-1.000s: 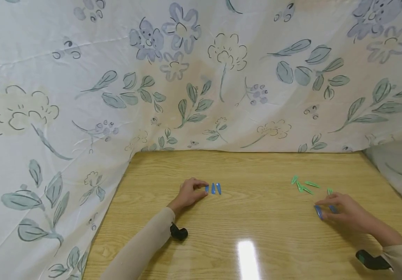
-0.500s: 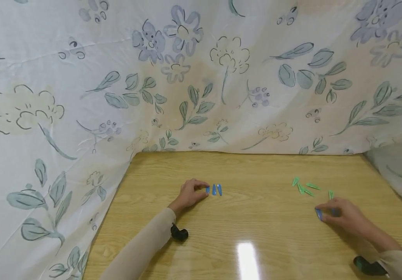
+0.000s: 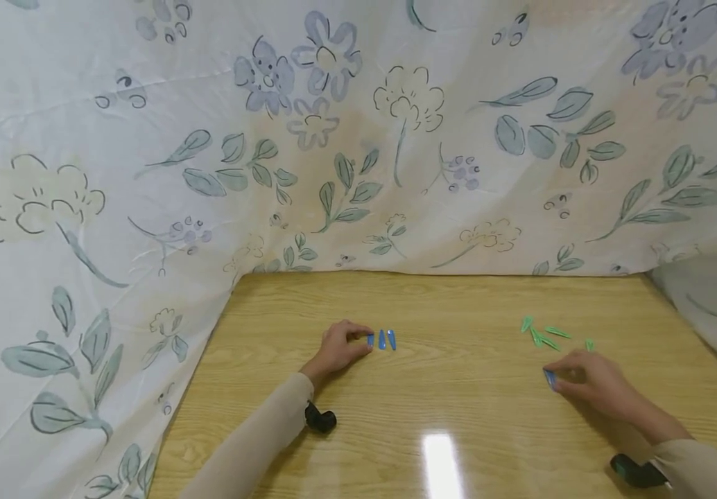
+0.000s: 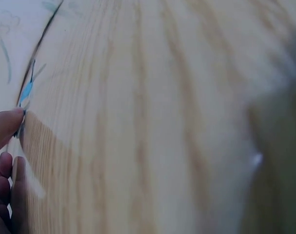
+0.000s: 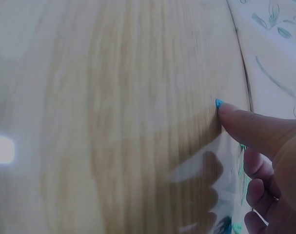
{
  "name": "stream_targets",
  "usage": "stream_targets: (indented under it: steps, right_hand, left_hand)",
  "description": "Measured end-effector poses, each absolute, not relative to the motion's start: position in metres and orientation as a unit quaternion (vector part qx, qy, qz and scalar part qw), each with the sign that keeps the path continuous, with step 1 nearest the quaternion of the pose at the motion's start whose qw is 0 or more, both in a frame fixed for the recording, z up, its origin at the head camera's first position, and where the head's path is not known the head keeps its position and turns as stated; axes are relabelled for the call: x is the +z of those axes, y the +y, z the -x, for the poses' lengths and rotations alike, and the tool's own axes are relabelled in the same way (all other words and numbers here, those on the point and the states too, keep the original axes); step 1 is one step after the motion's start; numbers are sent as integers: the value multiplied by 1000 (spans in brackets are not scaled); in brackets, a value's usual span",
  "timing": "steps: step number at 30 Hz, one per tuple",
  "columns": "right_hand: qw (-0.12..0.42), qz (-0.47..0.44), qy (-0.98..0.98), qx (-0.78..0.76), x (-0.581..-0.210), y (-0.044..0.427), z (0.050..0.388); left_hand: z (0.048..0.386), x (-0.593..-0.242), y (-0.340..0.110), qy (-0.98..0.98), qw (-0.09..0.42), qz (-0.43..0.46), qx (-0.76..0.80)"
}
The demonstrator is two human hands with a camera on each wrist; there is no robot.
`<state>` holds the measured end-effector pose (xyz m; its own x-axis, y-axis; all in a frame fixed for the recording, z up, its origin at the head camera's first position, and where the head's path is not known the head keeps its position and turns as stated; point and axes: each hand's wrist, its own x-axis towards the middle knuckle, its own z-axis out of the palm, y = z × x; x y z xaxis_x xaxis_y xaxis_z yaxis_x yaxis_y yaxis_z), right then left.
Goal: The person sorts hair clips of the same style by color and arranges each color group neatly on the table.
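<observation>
On the left of the table, my left hand pinches a blue hair clip between thumb and finger. Two more blue hair clips lie side by side just right of it. My right hand holds another blue hair clip by its ends, low over the wood; whether it touches the table I cannot tell. In the right wrist view only that clip's tip shows beyond the thumb. Beneath the right hand, a dark blue piece appears at that view's bottom edge.
Several green hair clips lie loosely grouped beyond the right hand, and a separate green clip lies close behind its knuckles. The wooden table ends at a floral cloth at the back and sides.
My right hand has moved left with its blue clip, away from the lone green clip. The left hand stays at its blue clip.
</observation>
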<state>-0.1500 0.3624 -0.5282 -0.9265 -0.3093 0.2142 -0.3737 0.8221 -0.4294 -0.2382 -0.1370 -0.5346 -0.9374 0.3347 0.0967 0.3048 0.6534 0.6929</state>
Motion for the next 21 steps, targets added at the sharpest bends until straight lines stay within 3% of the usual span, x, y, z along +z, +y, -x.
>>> stream_targets:
  steps: [21]
  right_hand:
    - [42, -165, -951, 257, -524, 334, 152]
  left_hand:
    - [235, -536, -140, 907, 26, -174, 382]
